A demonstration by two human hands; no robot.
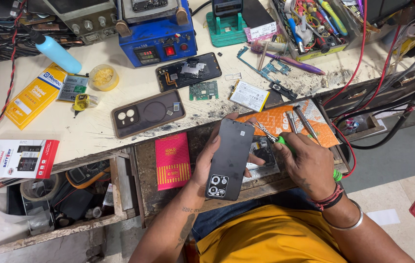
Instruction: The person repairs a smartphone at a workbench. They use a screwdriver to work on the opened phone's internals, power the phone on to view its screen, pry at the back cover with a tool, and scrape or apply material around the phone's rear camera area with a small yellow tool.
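Black phone back cover [230,158] is being held upright-tilted over the workbench edge, camera cutouts at the near end, outer face up. It is being gripped along its left edge. Green-handled screwdriver [285,144] is being held just to its right, tip pointing up-left toward the cover's top corner.

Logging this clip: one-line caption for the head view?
Left hand holds a black phone back-up; right hand grips a green screwdriver over a cluttered bench.

a worn, scuffed pale workbench [120,131] with an open drawer [47,214] — grey floor [392,146], perhaps concrete.
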